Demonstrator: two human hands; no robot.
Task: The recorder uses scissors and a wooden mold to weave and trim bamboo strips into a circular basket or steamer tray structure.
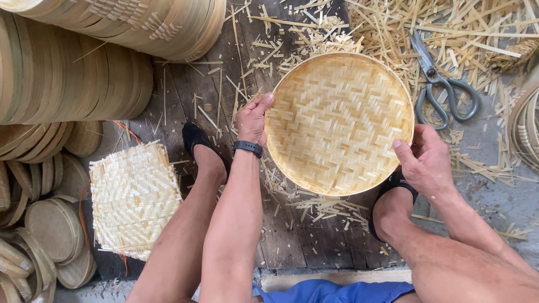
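A round woven bamboo tray (337, 120) with a bent rim is held between both hands above a dark wooden floor. My left hand (252, 119) grips its left rim, thumb on the edge; a black band is on that wrist. My right hand (424, 160) grips the lower right rim. My two feet in black slippers rest below the tray, left and right.
A square woven bamboo mat (135, 196) lies at the left. Large grey scissors (443, 90) lie at the upper right among bamboo offcuts (393, 28). Stacks of finished round trays (67, 73) fill the left side, with hoops (525, 129) at the right edge.
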